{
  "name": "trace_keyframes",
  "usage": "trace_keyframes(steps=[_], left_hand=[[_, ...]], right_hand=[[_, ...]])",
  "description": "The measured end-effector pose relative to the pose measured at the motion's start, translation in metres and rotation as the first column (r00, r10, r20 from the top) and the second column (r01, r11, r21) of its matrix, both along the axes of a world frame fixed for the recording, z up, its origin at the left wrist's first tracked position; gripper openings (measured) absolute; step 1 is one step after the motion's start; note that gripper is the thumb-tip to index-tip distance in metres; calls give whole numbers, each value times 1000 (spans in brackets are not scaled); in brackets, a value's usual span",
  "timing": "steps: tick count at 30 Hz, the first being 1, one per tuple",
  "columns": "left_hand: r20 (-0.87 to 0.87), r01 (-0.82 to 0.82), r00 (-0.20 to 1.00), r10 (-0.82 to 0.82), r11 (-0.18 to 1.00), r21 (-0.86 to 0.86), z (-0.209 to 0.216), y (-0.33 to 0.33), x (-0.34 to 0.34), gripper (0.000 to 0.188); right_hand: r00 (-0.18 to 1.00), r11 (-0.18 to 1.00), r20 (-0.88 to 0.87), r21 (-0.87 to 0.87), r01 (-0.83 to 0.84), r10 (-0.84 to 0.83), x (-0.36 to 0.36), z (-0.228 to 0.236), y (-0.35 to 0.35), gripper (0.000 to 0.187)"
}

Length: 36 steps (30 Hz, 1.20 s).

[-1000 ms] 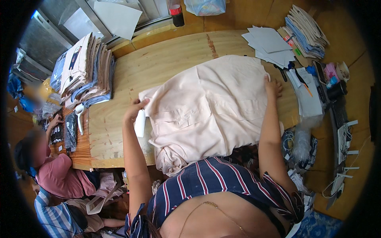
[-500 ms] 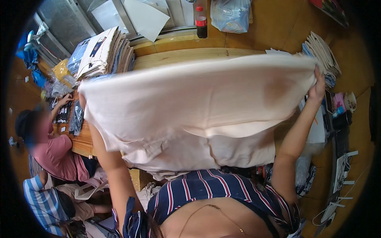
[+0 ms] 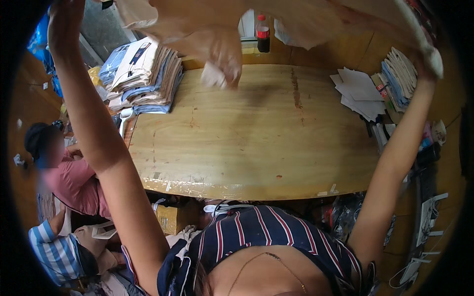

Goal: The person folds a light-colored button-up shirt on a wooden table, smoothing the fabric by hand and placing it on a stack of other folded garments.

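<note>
From the head camera, both my arms are thrown high. My left hand point(image 3: 66, 19) is up at the top left corner, closed on the near corner of the beige cloth point(image 3: 222, 29), though the rim of the picture cuts off most of the fingers. My right hand point(image 3: 430, 58) is raised at the upper right, clamped on the cloth's other edge, the fabric bunched pale around it.

A second ago this cloth lay spread flat over the bench point(image 3: 256, 143); half a second ago I had it lifted as a wide sheet before me. Now it is swung overhead, stretched between my two hands along the top of the frame, with one loose fold hanging down over the far middle of the bench. The wooden top, covered before, lies bare.

I judge that I am mid-shake, with the cloth fully airborne and touching nothing below.

At the far left corner sits the stack of folded garments point(image 3: 143, 74), and near the far edge stands a dark bottle with a red cap point(image 3: 263, 34). Loose papers point(image 3: 363, 91) lie to the right. A seated person in a pink shirt point(image 3: 74, 180) is off to my left.
</note>
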State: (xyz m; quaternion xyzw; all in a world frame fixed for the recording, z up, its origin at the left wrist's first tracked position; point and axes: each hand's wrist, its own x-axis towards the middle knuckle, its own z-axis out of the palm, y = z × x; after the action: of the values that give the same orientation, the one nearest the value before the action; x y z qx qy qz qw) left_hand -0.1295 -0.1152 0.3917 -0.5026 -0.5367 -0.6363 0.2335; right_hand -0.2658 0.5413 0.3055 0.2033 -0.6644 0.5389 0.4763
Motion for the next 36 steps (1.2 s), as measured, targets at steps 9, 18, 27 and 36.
trace_keyframes(steps=[9,18,27,36], left_hand=[[422,-59,863,-279,773,632,-239,37,72,41],[736,-716,-259,625,387,-581,-447,35,126,32],[-44,-378,-174,984,-108,-919,-457,70,165,39],[-319,-258,-3,948,-309,-915,-460,62,106,50]], right_hand=[[702,763,471,-626,-160,533,86,-190,-42,8],[315,935,906,-334,122,283,164,-378,-3,20],[329,952,938,194,-237,-109,229,-364,-9,58],[556,470,390,883,2,-734,178,-358,-95,49]])
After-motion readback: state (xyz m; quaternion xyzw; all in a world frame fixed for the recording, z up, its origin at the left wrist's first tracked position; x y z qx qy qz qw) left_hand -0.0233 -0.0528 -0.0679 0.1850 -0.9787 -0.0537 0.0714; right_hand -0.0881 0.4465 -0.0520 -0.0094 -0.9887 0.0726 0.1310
